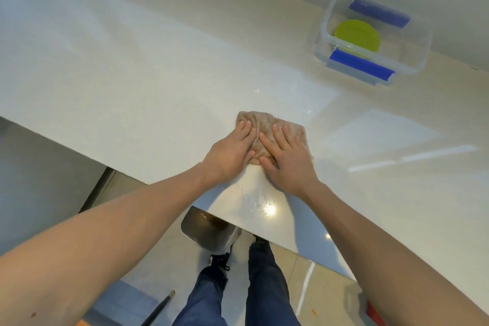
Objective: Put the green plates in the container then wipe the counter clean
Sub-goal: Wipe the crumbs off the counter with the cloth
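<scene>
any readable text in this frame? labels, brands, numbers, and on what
None. No print shows on the container, its blue clips, the green plates, the cloth under both hands, or the counter.

Bright, even light; glare spots on the glossy counter [270, 209].

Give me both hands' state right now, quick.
Left hand: open, fingers flat, pressing the cloth on the counter.
Right hand: open, fingers flat, pressing the same cloth.
</scene>
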